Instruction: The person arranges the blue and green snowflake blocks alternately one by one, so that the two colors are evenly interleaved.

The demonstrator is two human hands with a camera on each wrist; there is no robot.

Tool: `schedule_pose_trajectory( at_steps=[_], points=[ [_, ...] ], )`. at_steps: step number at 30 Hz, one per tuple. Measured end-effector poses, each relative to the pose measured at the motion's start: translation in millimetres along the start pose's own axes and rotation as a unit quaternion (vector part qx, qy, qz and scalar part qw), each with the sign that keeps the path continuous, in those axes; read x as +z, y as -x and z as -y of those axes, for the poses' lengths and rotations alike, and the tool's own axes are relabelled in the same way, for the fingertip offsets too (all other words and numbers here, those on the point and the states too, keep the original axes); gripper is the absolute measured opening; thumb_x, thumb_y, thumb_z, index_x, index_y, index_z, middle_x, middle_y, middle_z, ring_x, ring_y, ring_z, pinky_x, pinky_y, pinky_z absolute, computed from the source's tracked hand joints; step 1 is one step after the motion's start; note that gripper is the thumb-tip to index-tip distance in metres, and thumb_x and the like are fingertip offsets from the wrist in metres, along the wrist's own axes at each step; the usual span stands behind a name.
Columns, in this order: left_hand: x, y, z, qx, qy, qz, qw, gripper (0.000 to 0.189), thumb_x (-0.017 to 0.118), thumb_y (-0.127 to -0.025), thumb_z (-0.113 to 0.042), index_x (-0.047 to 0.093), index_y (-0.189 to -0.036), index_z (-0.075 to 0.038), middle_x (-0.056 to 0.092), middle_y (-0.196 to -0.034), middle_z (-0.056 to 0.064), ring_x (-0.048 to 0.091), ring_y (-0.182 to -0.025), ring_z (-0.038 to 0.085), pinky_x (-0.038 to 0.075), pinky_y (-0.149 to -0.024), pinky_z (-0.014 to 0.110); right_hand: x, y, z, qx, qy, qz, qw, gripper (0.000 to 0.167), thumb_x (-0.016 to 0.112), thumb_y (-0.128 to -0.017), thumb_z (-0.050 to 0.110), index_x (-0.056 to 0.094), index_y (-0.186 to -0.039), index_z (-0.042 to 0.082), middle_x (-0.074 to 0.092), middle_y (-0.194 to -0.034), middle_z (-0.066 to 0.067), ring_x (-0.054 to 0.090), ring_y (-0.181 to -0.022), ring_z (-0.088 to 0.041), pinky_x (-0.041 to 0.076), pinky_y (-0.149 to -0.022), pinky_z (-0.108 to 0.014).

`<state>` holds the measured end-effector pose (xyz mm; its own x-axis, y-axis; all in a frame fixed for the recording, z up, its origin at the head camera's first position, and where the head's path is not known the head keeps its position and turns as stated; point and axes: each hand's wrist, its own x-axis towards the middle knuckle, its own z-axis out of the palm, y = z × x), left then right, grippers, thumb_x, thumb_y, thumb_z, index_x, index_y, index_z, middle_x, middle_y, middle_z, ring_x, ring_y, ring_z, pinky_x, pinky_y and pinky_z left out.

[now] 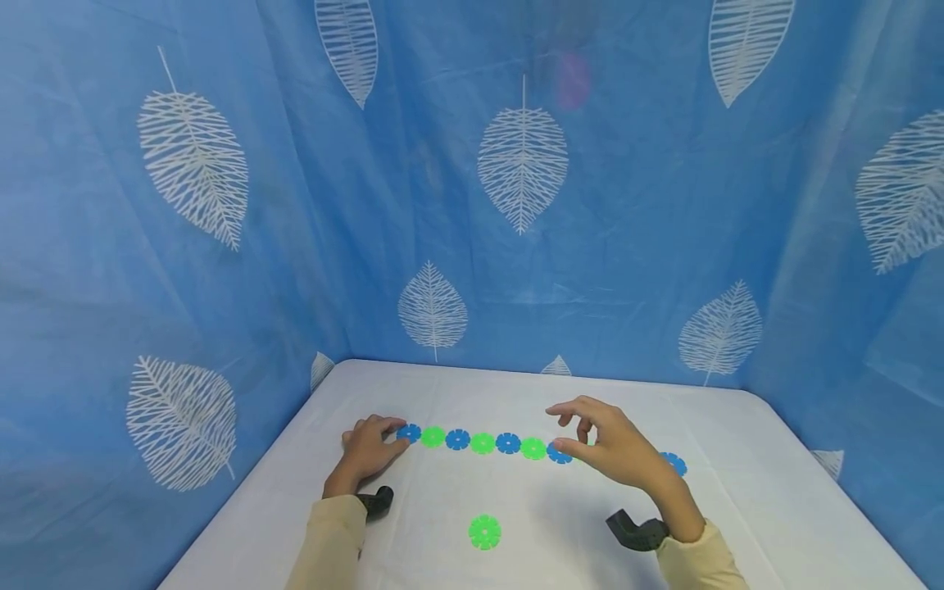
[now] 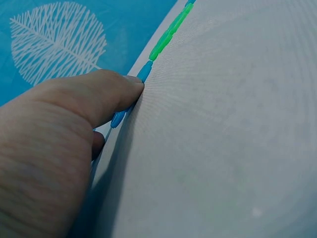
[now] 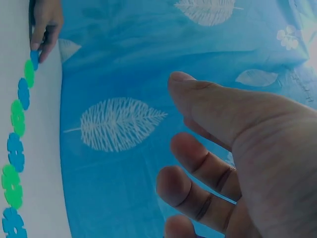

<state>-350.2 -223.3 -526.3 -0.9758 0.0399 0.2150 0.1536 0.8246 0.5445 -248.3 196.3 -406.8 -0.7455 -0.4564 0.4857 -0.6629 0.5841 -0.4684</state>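
A row of alternating blue and green notched plastic discs runs across the white table. My left hand pinches the blue disc at the row's left end between thumb and fingers; in the left wrist view the thumb covers part of it. Beside it lies a green disc. Over the right part of the row hovers my right hand, fingers apart and loosely bent, holding nothing. It partly hides a blue disc and a green one. Another blue disc shows past the right wrist.
A single green disc lies apart, nearer to me than the row. Blue cloth with white leaf prints hangs behind and at the sides of the white table. A dark mount sits on the right wrist.
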Motion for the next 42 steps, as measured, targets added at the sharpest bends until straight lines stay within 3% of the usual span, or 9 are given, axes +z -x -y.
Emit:
schedule_pose_trajectory(
  at_steps=[8,14,21,26,34,42],
  points=[
    [0.5,3.6,1.1,-0.004,0.005,0.006,1.0000,0.039,0.073,-0.088,-0.040,0.070,-0.124,-0.026,0.065,-0.122,0.004,0.052,-0.115,0.026,0.028,-0.091,0.050,28.8,-3.2,-11.0,0.020,-0.073,0.043,0.9962,0.038,0.073,-0.092,0.033,0.064,-0.128,0.028,0.065,-0.105,0.006,0.057,-0.076,-0.005,0.049,-0.063,-0.026],
    [-2.7,1.6,1.4,-0.002,0.007,0.008,0.9999,0.039,0.073,-0.088,-0.039,0.070,-0.125,-0.026,0.065,-0.123,0.004,0.052,-0.115,0.027,0.028,-0.091,0.050,48.2,-8.0,-18.3,0.043,-0.129,0.088,0.9868,0.037,0.071,-0.093,0.035,0.064,-0.128,0.027,0.066,-0.108,-0.005,0.059,-0.073,-0.009,0.049,-0.061,-0.027],
    [-4.6,0.9,0.3,-0.001,0.011,0.011,0.9999,0.040,0.073,-0.088,-0.040,0.070,-0.125,-0.026,0.064,-0.123,0.005,0.051,-0.115,0.027,0.027,-0.092,0.051,63.0,-8.8,-21.2,0.053,-0.164,0.108,0.9791,0.036,0.071,-0.093,0.033,0.064,-0.128,0.025,0.065,-0.105,-0.004,0.059,-0.074,-0.011,0.049,-0.065,-0.029],
    [-4.2,0.6,1.7,0.001,0.006,0.012,0.9999,0.041,0.072,-0.088,-0.040,0.069,-0.126,-0.026,0.064,-0.125,0.006,0.051,-0.116,0.028,0.028,-0.093,0.051,76.6,-9.3,-23.6,0.068,-0.190,0.141,0.9692,0.039,0.072,-0.093,0.030,0.064,-0.130,0.017,0.065,-0.109,-0.013,0.061,-0.076,-0.012,0.050,-0.069,-0.030],
    [-2.4,-2.6,5.0,0.003,0.006,0.010,0.9999,0.042,0.071,-0.089,-0.041,0.069,-0.127,-0.025,0.063,-0.125,0.006,0.051,-0.117,0.028,0.027,-0.094,0.052,95.0,-10.8,-19.3,0.057,-0.190,0.187,0.9622,0.045,0.072,-0.093,0.030,0.063,-0.132,0.009,0.065,-0.112,-0.017,0.063,-0.075,-0.009,0.051,-0.068,-0.027],
    [-1.4,-3.7,3.1,0.002,0.006,0.014,0.9999,0.043,0.071,-0.089,-0.041,0.068,-0.128,-0.025,0.063,-0.127,0.006,0.051,-0.118,0.027,0.028,-0.093,0.052,109.5,-8.8,-13.1,0.061,-0.188,0.226,0.9540,0.051,0.076,-0.089,0.033,0.061,-0.134,0.015,0.064,-0.116,-0.011,0.054,-0.066,-0.003,0.048,-0.060,-0.023]
  ],
)
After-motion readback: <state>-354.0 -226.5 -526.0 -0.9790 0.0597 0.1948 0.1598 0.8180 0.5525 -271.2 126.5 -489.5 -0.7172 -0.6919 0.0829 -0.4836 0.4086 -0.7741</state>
